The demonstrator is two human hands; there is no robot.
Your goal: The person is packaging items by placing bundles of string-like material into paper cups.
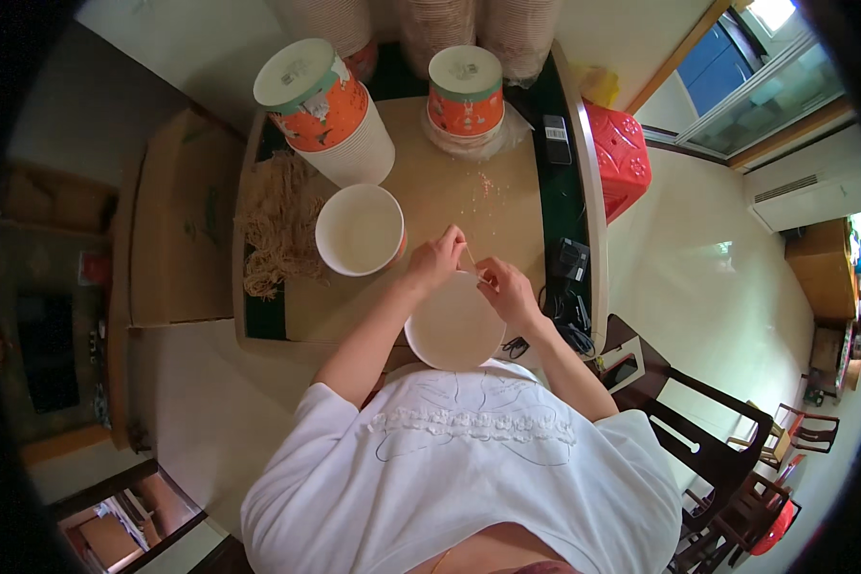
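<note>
A white-lined paper bucket tilts at the table's near edge, against my shirt, its open mouth facing up. My left hand is closed in a pinch at the bucket's far rim. A thin tan cord runs from its fingers to my right hand, which pinches the cord at the rim's right side. The cord's ends are too small to make out. Left of my left hand stands a second open paper bucket. Beside it lies a tangled bundle of brown cords.
A tall stack of upturned orange-and-white buckets stands at the back left. A shorter upturned stack is at the back centre, with wrapped stacks behind. A phone, black adapter and cables line the right edge, beside a red stool.
</note>
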